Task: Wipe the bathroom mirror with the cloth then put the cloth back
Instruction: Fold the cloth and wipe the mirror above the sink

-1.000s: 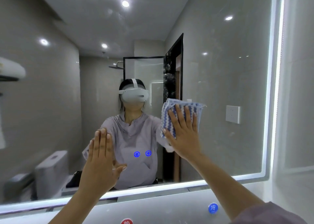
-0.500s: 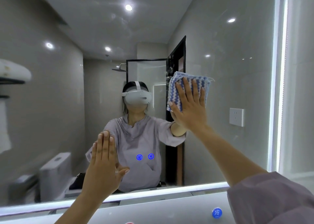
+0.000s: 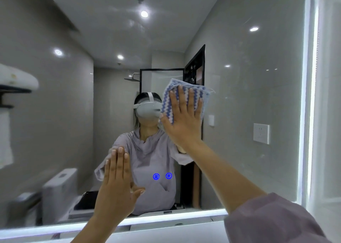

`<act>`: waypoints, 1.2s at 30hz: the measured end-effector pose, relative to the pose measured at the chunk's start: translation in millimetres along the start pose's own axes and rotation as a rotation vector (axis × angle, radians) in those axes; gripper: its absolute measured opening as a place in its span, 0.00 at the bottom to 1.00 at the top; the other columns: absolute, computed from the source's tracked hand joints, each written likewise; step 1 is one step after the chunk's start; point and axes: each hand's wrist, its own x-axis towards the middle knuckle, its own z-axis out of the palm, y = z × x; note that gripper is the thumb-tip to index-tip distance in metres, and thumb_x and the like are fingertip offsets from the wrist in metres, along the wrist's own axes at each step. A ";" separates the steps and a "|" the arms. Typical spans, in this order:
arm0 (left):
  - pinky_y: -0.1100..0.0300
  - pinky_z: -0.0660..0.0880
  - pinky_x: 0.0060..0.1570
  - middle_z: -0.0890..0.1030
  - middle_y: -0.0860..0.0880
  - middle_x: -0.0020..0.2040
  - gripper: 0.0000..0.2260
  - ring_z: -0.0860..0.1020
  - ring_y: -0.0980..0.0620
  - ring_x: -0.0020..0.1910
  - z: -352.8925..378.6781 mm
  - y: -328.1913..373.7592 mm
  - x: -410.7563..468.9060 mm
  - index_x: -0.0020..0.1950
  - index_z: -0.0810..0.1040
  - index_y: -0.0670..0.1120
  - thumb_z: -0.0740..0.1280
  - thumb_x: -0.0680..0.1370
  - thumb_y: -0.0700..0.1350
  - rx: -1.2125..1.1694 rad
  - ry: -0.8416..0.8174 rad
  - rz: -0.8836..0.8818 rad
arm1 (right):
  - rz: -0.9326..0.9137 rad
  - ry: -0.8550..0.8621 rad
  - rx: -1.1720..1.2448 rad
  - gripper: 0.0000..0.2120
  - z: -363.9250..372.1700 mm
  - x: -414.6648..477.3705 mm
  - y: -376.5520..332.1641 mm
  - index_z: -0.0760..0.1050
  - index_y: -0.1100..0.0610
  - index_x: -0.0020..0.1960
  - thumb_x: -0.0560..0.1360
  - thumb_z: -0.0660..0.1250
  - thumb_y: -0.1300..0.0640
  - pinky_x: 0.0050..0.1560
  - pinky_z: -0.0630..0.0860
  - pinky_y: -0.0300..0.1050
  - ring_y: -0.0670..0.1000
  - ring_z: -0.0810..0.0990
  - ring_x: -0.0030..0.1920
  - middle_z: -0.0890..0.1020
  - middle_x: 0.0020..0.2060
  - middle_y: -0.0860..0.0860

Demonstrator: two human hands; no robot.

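- Since a second ago: right hand (image 3: 181, 121) and cloth (image 3: 184, 97) carried higher up the mirror (image 3: 258, 76), then leftward, now overlapping the right edge of the reflected headset (image 3: 147, 110).
- Left hand (image 3: 117, 185) hardly shifted: same lower-centre spot on the glass as before.
- Right hand: open, palm flat, fingers spread, pressing the blue-and-white zigzag cloth against the glass; not wrapped around it.
- Cloth: folded, pinned between palm and mirror, upper edge and right corner showing beyond the fingertips, a loose thread at the right corner.
- Left hand: open and empty, fingers together pointing up, thumb out to the right, held up at the glass; contact with the surface not clear.
- Mirror: lit strip along right and bottom edges; two small blue glowing icons (image 3: 162, 176) near lower centre, between the two forearms.
- Reflected: grey-shirted person, toilet (image 3: 59, 189) at lower left, wall socket (image 3: 261, 133) at right, dark door frame (image 3: 195, 65) behind the cloth, ceiling spotlights.
- Mauve sleeve (image 3: 273, 222) at near right corner.
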 end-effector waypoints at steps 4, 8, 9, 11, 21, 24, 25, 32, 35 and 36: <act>0.49 0.48 0.71 0.58 0.33 0.73 0.54 0.54 0.36 0.74 -1.7 1.4 1.1 0.71 0.58 0.30 0.78 0.59 0.60 -0.032 -0.044 -0.026 | -0.033 -0.056 0.020 0.37 0.6 10.3 -42.2 0.35 0.51 0.77 0.78 0.48 0.36 0.73 0.32 0.59 0.58 0.36 0.77 0.41 0.78 0.52; 0.48 0.50 0.71 0.58 0.33 0.74 0.55 0.57 0.36 0.74 -0.3 0.0 2.1 0.71 0.58 0.30 0.78 0.58 0.61 -0.033 -0.066 -0.053 | -0.059 -0.088 0.042 0.36 -0.3 16.8 -70.5 0.39 0.52 0.79 0.79 0.48 0.36 0.72 0.28 0.58 0.56 0.32 0.75 0.39 0.78 0.53; 0.49 0.49 0.71 0.58 0.33 0.74 0.56 0.56 0.37 0.74 0.3 -0.3 2.2 0.71 0.58 0.30 0.78 0.57 0.61 -0.036 -0.064 -0.057 | -0.071 -0.089 0.040 0.36 -0.5 17.6 -74.9 0.39 0.52 0.79 0.79 0.48 0.37 0.72 0.28 0.57 0.56 0.32 0.75 0.39 0.78 0.53; 0.49 0.48 0.72 0.58 0.33 0.74 0.56 0.53 0.38 0.74 1.8 -0.6 2.2 0.72 0.58 0.30 0.78 0.57 0.61 -0.038 -0.063 -0.056 | -0.083 -0.090 0.036 0.36 -0.9 18.5 -79.8 0.39 0.52 0.78 0.79 0.48 0.37 0.72 0.27 0.57 0.56 0.32 0.75 0.39 0.78 0.53; 0.48 0.50 0.72 0.58 0.32 0.74 0.46 0.52 0.37 0.74 3.2 -2.2 -1.0 0.71 0.58 0.30 0.56 0.72 0.69 -0.009 -0.035 -0.022 | -0.171 -0.085 -0.001 0.34 -0.5 21.7 -60.3 0.39 0.50 0.78 0.79 0.45 0.36 0.74 0.31 0.56 0.55 0.36 0.77 0.40 0.78 0.51; 0.47 0.51 0.71 0.54 0.34 0.75 0.47 0.55 0.35 0.73 5.6 -3.4 -0.5 0.71 0.57 0.31 0.49 0.70 0.70 0.013 -0.009 0.004 | -0.188 -0.048 -0.011 0.34 -0.6 26.2 -43.8 0.38 0.50 0.78 0.79 0.44 0.36 0.75 0.33 0.55 0.54 0.37 0.77 0.42 0.78 0.50; 0.47 0.52 0.71 0.52 0.35 0.75 0.47 0.56 0.35 0.73 7.7 -3.8 -0.6 0.71 0.57 0.31 0.52 0.68 0.68 0.023 0.015 0.017 | -0.184 -0.034 -0.020 0.34 -0.8 27.7 -36.7 0.37 0.50 0.78 0.79 0.44 0.35 0.75 0.35 0.56 0.54 0.38 0.77 0.42 0.78 0.51; 0.47 0.50 0.72 0.51 0.36 0.76 0.46 0.57 0.34 0.72 7.7 -3.1 -1.8 0.71 0.56 0.30 0.55 0.68 0.66 0.041 0.071 0.055 | -0.128 0.033 -0.033 0.34 -6.3 23.1 35.3 0.46 0.52 0.79 0.79 0.46 0.35 0.76 0.44 0.59 0.56 0.46 0.78 0.50 0.78 0.53; 0.47 0.50 0.72 0.53 0.34 0.75 0.46 0.57 0.33 0.72 5.7 -2.0 -1.5 0.71 0.56 0.30 0.53 0.69 0.67 0.061 0.050 0.045 | -0.095 0.031 -0.045 0.34 -8.5 17.6 69.5 0.47 0.52 0.79 0.79 0.44 0.35 0.76 0.43 0.58 0.56 0.46 0.78 0.51 0.78 0.53; 0.47 0.50 0.72 0.56 0.33 0.74 0.46 0.57 0.33 0.72 4.8 -1.8 -1.3 0.71 0.56 0.30 0.50 0.70 0.69 0.070 0.037 0.043 | -0.079 0.027 -0.046 0.34 -9.5 15.8 79.3 0.46 0.52 0.79 0.78 0.43 0.35 0.76 0.42 0.57 0.56 0.45 0.78 0.50 0.78 0.53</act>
